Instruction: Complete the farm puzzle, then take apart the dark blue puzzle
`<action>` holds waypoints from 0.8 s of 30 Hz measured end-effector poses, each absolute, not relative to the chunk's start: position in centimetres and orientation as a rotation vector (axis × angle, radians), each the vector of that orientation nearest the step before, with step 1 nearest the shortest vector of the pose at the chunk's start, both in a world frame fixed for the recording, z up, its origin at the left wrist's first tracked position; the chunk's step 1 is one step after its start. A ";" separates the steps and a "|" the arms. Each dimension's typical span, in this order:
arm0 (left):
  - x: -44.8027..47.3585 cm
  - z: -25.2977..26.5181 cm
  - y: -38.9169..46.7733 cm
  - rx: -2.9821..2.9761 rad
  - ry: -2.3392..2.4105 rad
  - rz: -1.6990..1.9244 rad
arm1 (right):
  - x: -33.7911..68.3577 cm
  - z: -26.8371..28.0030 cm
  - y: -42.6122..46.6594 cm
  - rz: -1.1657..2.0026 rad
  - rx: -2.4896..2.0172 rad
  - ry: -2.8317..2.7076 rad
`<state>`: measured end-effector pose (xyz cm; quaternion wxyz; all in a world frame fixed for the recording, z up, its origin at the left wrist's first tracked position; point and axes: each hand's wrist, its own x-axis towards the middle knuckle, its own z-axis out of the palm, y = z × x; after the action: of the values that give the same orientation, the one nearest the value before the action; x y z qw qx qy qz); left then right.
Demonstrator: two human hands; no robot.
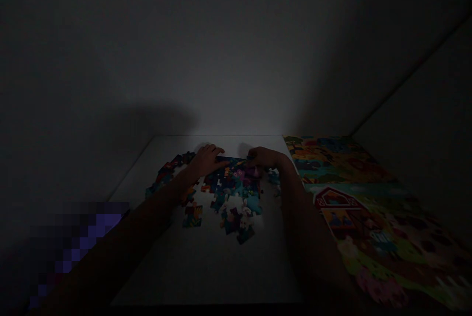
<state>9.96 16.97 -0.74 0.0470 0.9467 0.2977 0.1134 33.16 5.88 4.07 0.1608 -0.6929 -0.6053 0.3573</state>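
Note:
A partly joined jigsaw puzzle (236,186) with dark blue, purple and teal artwork lies on a white table. My left hand (206,159) rests by its upper left edge, thumb and fingers apart with nothing between them. At the upper right edge, my right hand (264,157) has its fingers pinched around a small dark puzzle piece (250,158), partly hidden by the fingertips. Loose puzzle pieces (164,174) are heaped beyond my left forearm. A small joined cluster (192,215) sits apart at the lower left. The light is very dim.
Two finished-looking picture puzzles lie on the right: an animal scene (324,158) at the back and a farm scene (383,237) nearer. More loose pieces (274,177) lie beside my right wrist. A pale wall (221,60) stands behind the white table (206,267). The lower left is pixelated.

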 end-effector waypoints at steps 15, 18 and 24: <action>11.9 1.4 18.1 2.560 0.964 0.411 | 31.3 3.8 6.5 0.556 -2.096 -1.801; 12.4 1.3 18.6 2.467 1.025 0.413 | 29.1 4.0 6.9 0.769 -2.061 -2.028; 12.4 1.7 18.8 2.425 1.161 0.438 | 27.5 3.4 7.0 0.707 -2.297 -2.051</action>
<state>12.38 18.85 1.70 0.2073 0.8709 0.4170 0.1573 27.55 7.02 3.42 -0.0089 -0.7269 -0.6492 0.2236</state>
